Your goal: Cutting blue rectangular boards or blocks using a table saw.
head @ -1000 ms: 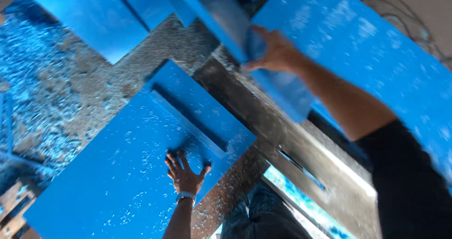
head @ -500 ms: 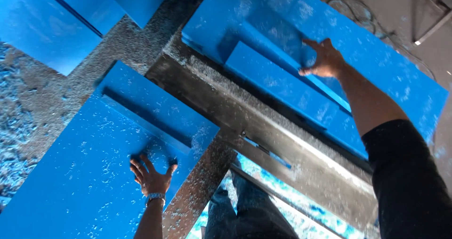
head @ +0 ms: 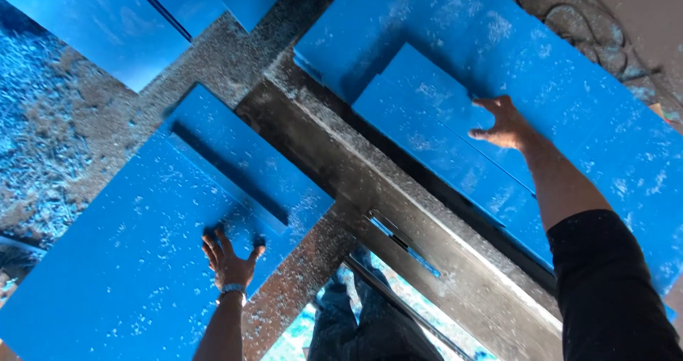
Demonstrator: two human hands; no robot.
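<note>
Head view: left hand [head: 229, 263] lies flat, fingers spread, on the big blue board [head: 128, 261] close to its right edge, next to the dusty metal worktop [head: 370, 190]. Right hand [head: 504, 123], fingers loosely spread, presses the narrow blue strip [head: 434, 140] lying on the far blue board [head: 569, 69]; its lower edge overhangs a dark gap.

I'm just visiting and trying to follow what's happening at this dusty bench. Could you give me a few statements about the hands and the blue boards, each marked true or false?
1. The left hand lies flat on the large blue board. True.
2. The right hand holds a hammer. False: it holds no tool and rests on the narrow blue board.
3. The boards are clean. False: pale sawdust speckles them.
4. A dark metal beam runs between the two hands. True.
5. The left wrist wears a wristband. True.
</note>
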